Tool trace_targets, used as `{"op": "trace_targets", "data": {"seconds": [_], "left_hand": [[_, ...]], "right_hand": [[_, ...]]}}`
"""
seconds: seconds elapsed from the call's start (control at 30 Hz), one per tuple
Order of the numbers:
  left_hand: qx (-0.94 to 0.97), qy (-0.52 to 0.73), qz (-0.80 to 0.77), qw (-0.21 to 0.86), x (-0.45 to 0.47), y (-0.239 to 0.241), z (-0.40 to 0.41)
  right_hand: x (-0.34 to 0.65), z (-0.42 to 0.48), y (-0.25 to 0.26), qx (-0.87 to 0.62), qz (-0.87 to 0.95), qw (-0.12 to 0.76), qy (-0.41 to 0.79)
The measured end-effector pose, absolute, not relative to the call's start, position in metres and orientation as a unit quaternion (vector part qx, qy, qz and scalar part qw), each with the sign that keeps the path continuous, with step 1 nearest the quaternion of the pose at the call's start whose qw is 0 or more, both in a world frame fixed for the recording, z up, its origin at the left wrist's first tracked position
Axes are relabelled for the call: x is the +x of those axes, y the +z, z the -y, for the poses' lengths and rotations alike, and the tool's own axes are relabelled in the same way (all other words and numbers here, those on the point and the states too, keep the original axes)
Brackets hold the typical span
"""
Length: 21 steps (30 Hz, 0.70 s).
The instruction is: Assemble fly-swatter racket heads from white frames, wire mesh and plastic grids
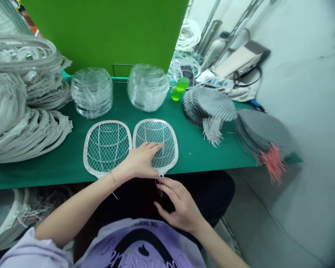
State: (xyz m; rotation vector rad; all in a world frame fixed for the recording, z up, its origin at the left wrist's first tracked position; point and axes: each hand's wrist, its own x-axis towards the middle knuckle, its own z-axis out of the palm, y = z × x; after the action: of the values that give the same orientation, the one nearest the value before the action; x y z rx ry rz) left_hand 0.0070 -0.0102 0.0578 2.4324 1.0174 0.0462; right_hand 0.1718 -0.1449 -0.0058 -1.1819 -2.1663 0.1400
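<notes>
Two white-framed mesh racket heads, like those of electric fly swatters, lie side by side at the table's front edge. My left hand (pixel 144 160) rests with fingers spread on the mesh of the right racket head (pixel 167 136), its thumb near the narrow neck. Just below that neck is my right hand (pixel 181 206), thumb apart from the fingers and fingertips beside thin wires (pixel 159 188) hanging from the frame. Whether those fingertips touch the wires is unclear. My left forearm passes over the lower corner of the left racket head (pixel 107 145), and a wire end shows below it.
White frames (pixel 30 130) are piled at the left. Two stacks of clear plastic rings (pixel 92 93) stand at the back, before a green panel (pixel 106 33). Grey mesh sheets (pixel 209 102) with white wires and darker mesh sheets (pixel 265 130) with red wires lie right, near a green cup-like object (pixel 180 89).
</notes>
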Motion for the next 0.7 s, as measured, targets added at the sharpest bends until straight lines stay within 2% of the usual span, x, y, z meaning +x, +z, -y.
{"op": "trace_targets", "data": {"seconds": [0.2,0.6,0.7], "left_hand": [[0.897,0.028,-0.373,0.235,0.008,0.053,0.011],[0.897,0.018,-0.377,0.231,0.007,0.056,0.012],[0.893,0.014,-0.388,0.230,0.008,0.056,0.013]], "right_hand": [[0.175,0.140,-0.043,-0.395,0.815,0.423,-0.003],[0.170,0.131,-0.015,-0.498,0.711,0.494,0.047],[0.169,0.131,-0.015,-0.509,0.709,0.485,0.056]]}}
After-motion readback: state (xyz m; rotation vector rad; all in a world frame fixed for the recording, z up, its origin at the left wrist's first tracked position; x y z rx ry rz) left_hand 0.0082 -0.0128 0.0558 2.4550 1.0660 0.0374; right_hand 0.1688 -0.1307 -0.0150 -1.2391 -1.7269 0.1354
